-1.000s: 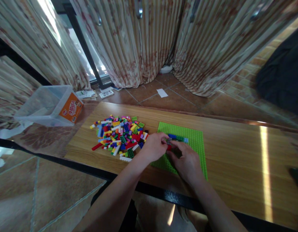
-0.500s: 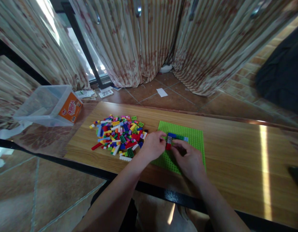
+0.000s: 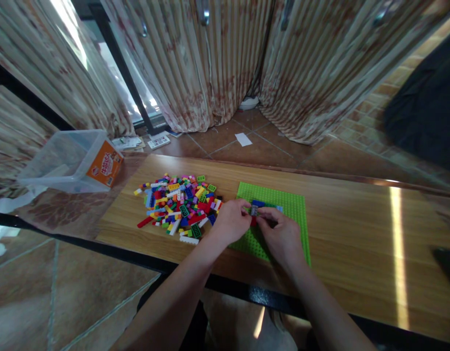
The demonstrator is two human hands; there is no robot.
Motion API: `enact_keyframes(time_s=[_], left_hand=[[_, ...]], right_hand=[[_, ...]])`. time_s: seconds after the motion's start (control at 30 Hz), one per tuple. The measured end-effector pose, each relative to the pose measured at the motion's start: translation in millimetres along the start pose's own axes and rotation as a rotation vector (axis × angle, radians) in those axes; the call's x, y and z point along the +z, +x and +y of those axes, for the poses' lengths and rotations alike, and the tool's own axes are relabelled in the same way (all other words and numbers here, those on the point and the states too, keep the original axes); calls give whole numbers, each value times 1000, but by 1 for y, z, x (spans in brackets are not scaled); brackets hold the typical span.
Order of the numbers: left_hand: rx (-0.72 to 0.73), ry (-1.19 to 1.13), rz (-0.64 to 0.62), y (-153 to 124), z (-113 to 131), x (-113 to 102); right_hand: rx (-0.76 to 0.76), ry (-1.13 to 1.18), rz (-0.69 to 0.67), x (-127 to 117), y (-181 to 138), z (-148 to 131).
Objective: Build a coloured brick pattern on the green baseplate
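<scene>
A bright green baseplate point(image 3: 291, 207) lies on the wooden table point(image 3: 349, 229). My left hand point(image 3: 230, 223) and my right hand point(image 3: 281, 238) meet over its middle, both pinched on a small grey and red brick piece point(image 3: 253, 211) held at the fingertips. Blue and teal bricks point(image 3: 263, 204) are fixed on the plate just behind my fingers. A heap of loose bricks point(image 3: 177, 207) in many colours lies to the left of the plate, beside my left hand.
A clear plastic tub point(image 3: 69, 163) with an orange label stands at the table's left end. Curtains hang behind, above a tiled floor with paper scraps point(image 3: 244, 140). A dark object point(image 3: 427, 100) sits at the far right.
The red and grey piece stood out between my fingers half a second ago; now my fingertips have closed in over it. Both hands stay over the plate's middle.
</scene>
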State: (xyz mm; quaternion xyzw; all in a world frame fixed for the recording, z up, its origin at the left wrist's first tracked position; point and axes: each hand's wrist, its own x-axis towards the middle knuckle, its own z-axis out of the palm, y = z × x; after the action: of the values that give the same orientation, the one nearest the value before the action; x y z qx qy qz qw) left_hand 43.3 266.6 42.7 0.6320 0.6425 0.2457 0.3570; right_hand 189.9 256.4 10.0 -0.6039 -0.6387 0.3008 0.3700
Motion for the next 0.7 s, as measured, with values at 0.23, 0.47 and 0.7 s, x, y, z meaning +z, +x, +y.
enact_keyframes(time_s=[0.23,0.47,0.7], left_hand=[[-21,-27,26,2,-2,4],[-2,-35,82,2,-4,8],[-8,-52,82,3,-4,8]], right_hand=[[26,-3,5,-1,1,-5],[29,-13,12,-2,2,-8],[41,1,-11,-2,2,-8]])
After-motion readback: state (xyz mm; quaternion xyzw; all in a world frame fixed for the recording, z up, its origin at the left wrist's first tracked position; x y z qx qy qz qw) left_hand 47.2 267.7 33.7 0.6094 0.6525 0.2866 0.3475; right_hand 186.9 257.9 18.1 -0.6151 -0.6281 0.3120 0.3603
